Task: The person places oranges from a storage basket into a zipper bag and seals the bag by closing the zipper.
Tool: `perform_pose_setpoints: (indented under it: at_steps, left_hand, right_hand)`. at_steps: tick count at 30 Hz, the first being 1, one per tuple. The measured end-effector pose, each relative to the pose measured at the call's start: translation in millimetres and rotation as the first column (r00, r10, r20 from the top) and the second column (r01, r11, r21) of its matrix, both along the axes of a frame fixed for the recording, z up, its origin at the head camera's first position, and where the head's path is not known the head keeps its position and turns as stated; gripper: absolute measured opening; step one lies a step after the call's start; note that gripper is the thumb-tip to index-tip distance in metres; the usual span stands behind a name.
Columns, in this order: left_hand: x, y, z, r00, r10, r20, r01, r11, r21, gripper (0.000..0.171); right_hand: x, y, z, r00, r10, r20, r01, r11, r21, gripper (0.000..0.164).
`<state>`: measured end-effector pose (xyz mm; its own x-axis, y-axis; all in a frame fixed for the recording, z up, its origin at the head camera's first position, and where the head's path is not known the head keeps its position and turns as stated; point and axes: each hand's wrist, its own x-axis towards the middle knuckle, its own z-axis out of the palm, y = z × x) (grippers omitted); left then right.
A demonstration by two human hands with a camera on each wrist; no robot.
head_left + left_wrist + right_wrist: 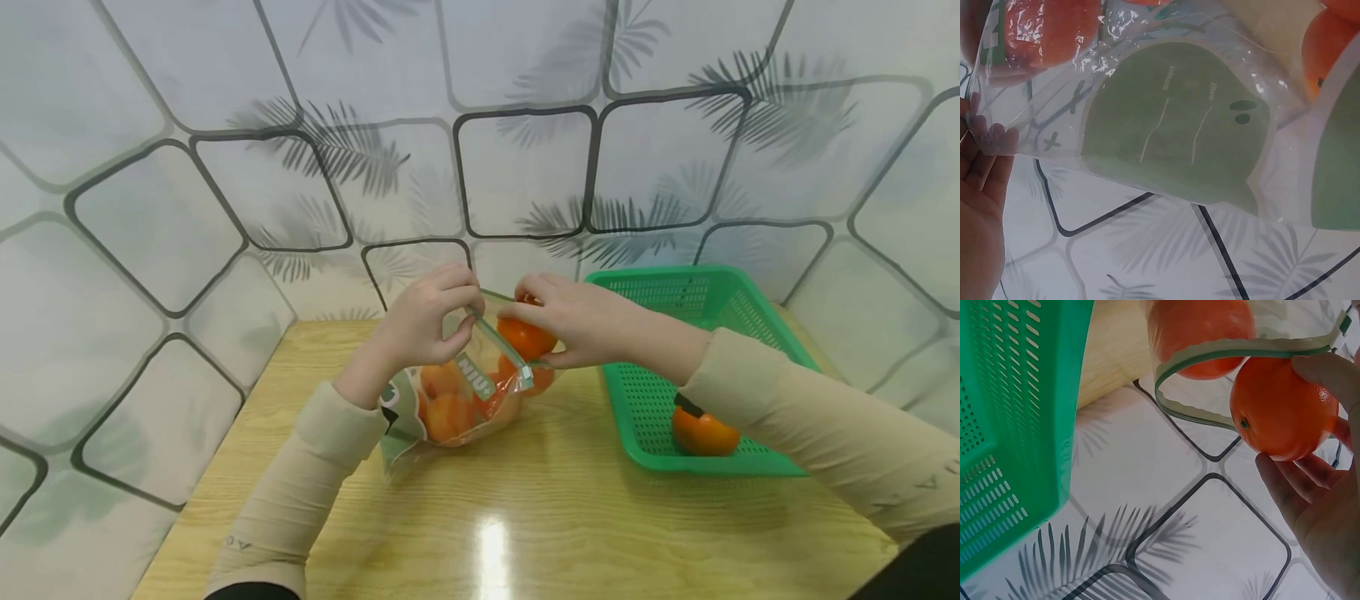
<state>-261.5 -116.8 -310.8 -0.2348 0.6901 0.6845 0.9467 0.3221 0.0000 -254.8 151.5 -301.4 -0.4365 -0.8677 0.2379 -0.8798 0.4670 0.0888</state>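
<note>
A clear zip bag with green print stands on the table, holding several orange fruits. With thumb and fingers, my left hand pinches the bag's upper edge; the left wrist view shows that hand at the bag's rim and the green print. My right hand grips one orange fruit at the bag's mouth. In the right wrist view this fruit, with a small green stem mark, sits against the zip strip, and another fruit shows through the bag.
A green perforated basket stands to the right, under my right forearm. One orange fruit lies in it, partly hidden by the sleeve. The wooden table meets a patterned wall covering at the back.
</note>
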Motion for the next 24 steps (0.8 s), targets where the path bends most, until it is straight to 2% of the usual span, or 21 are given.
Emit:
perform_pose_setpoints:
  at_steps: [6, 15, 20, 24]
  left_hand:
    - [0.6, -0.9, -0.8, 1.0, 0.003, -0.002, -0.003, 1.0, -0.005, 0.01]
    - [1.3, -2.2, 0.1, 1.0, 0.005, 0.003, -0.005, 1.0, 0.0, 0.008]
    - [1.5, -2.6, -0.1, 1.0, 0.012, 0.005, -0.012, 1.0, 0.004, 0.007]
    - [1.7, -2.4, 0.0, 1.0, 0.008, 0.003, -0.008, 1.0, 0.006, 0.009]
  right_hand:
    - [0.7, -4.4, -2.0, 1.0, 0.021, 0.005, -0.021, 1.0, 0.013, 0.071]
    - [2.1, -6.5, -5.8, 0.995, 0.095, 0.009, -0.095, 0.995, -0.027, 0.074]
    - [5.2, -6.3, -5.4, 0.997, 0.063, 0.032, -0.063, 0.998, -0.011, 0.09]
    - [6.9, -5.0, -4.9, 0.999, 0.024, 0.037, -0.024, 1.0, 0.013, 0.081]
